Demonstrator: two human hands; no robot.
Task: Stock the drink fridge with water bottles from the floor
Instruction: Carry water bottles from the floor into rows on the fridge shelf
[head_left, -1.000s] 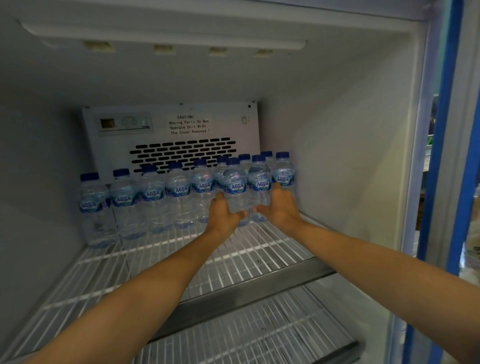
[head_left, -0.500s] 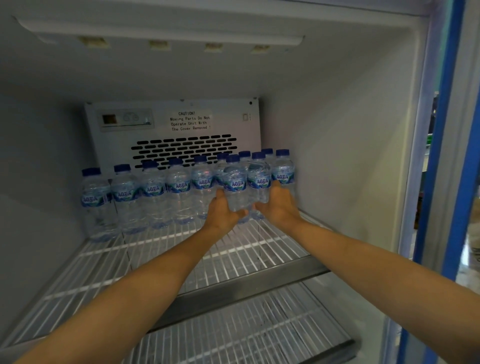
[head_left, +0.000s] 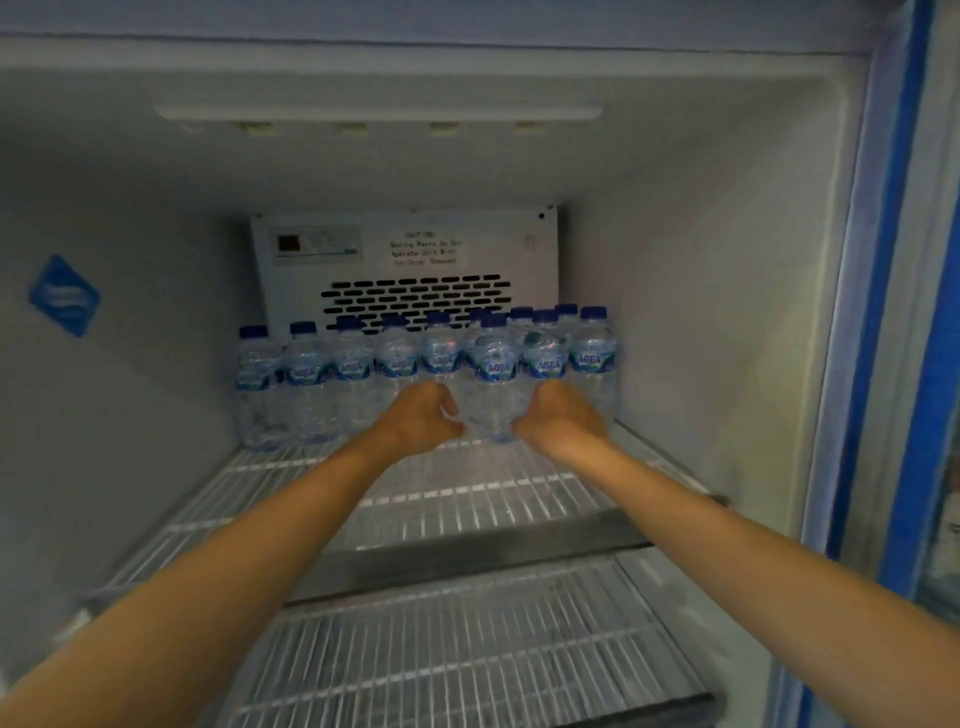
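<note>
- Your left hand (head_left: 421, 415) reaches deep into the fridge (head_left: 701, 312) with its back toward you and its fingers curled. It sits just left of the front bottle (head_left: 493, 387). I cannot tell whether it grips that bottle or only rests beside it.
- Your right hand (head_left: 563, 415) mirrors it just to the right of the same bottle, knuckles up and fingers curled forward. It covers the lower part of a neighbouring bottle, and what the fingers close on is hidden.
- The front bottle stands upright between your two hands, on the top shelf (head_left: 467, 493). It has a blue cap and a blue label, and it stands a little ahead of the others.
- The row of bottles (head_left: 306, 384) runs upright along the back of that shelf, from the left wall across to the right wall. A few more are doubled up behind on the right side.
- Behind the row is the back panel (head_left: 291, 291), with dark vent slots (head_left: 415, 296) and a blurred warning label (head_left: 423, 248).
- The lower shelf (head_left: 467, 649), also white wire, lies beneath your forearms.
- A blue sticker (head_left: 64, 295) sits on the left inner wall.
- A light strip (head_left: 379, 111) runs along the ceiling, and the blue door frame (head_left: 893, 312) edges the right side.
</note>
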